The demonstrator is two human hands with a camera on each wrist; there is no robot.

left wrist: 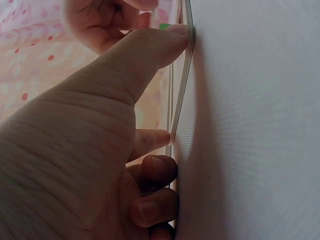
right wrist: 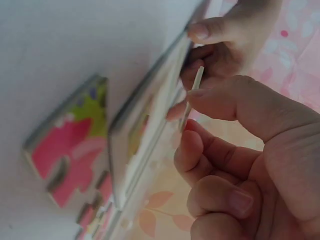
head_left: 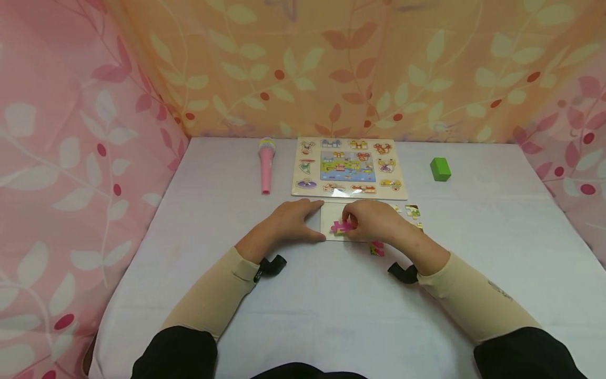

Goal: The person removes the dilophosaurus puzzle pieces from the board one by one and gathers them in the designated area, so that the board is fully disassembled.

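A pink puzzle piece (head_left: 339, 227) is pinched between the thumb and forefinger of my right hand (head_left: 379, 221), above a pale puzzle frame (head_left: 330, 210). In the right wrist view this piece (right wrist: 198, 79) appears edge-on. My left hand (head_left: 293, 220) is at the frame's left side, its thumb and forefinger spread and touching the edge; the left wrist view shows its other fingers bent. A pink and green loose piece (right wrist: 75, 150) lies on the cloth beside the frame. My right hand hides part of the frame.
Behind the frame lies a larger picture puzzle board (head_left: 347, 189). A pink toy microphone (head_left: 266, 168) is left of it, and a green block (head_left: 441, 169) right. More loose pieces (head_left: 413, 211) lie right of the frame. Patterned curtains (head_left: 303, 79) surround the white-covered table (head_left: 322, 310).
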